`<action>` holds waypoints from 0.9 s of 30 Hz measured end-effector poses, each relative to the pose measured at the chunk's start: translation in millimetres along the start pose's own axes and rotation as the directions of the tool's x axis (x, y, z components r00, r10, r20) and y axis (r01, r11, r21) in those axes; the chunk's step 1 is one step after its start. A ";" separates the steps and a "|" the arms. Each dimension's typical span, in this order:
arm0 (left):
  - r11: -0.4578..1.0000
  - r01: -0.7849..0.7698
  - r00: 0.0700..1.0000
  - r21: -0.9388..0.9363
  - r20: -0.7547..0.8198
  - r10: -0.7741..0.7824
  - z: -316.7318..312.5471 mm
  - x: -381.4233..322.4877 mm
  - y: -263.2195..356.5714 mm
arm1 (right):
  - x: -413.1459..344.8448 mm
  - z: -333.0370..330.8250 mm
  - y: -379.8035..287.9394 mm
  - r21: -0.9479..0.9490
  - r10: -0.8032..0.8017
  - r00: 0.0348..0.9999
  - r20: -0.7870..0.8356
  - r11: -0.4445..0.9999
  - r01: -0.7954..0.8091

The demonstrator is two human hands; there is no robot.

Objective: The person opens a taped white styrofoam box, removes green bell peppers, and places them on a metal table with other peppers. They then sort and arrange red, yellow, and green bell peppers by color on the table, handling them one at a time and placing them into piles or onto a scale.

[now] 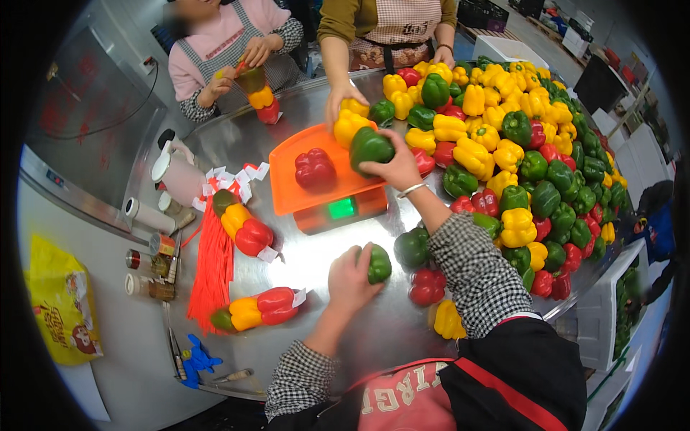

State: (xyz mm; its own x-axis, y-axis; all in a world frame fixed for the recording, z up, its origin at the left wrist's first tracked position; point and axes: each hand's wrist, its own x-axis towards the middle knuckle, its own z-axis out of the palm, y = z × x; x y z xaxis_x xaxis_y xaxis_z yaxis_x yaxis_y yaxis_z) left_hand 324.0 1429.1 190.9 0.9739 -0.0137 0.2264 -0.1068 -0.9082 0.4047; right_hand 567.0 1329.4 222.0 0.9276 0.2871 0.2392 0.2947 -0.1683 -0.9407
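My left hand (350,280) is closed around a green bell pepper (380,264) over the steel table, in front of an orange weighing scale (340,209). With my right hand (400,164) I grip a larger green bell pepper (372,151) at the right side of the scale's orange tray (285,178). A red bell pepper (315,168) sits in that tray. A co-worker's hand (343,99) is at the tray's far edge, by two yellow peppers (349,128). Close to my right forearm lie a dark green pepper (411,248), a red pepper (427,286) and a yellow pepper (449,320).
A big heap of mixed peppers (506,156) covers the table's right side. At left lie two tricolour pepper bundles (237,220), red ties (211,269), white tags, jars (148,261), a pitcher (180,175) and a blue glove (200,355). Another co-worker holds a bundle (260,97).
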 end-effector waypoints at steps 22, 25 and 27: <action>0.943 0.265 0.791 0.203 -0.605 -0.092 -15.0 9.9 -73.7 | -102.4 -133.2 -12.2 0.624 0.291 0.890 -0.350 0.782 -0.010; 0.944 0.299 0.879 0.140 -0.426 -0.215 32.8 -44.1 -62.6 | -103.8 -111.6 -13.3 0.653 0.343 0.893 -0.293 0.754 -0.075; 0.922 0.374 0.889 0.098 -0.323 -0.326 58.8 -63.8 -57.2 | -105.6 -100.8 -16.1 0.654 0.369 0.896 -0.247 0.746 -0.127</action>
State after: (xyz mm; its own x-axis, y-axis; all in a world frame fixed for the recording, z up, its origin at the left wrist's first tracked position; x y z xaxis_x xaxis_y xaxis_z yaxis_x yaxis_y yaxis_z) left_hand 279.7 1457.3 101.2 0.8357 0.4188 0.3552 0.2850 -0.8837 0.3714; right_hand 487.5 1206.8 236.1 0.9966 -0.0377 -0.0731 -0.0480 0.4551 -0.8891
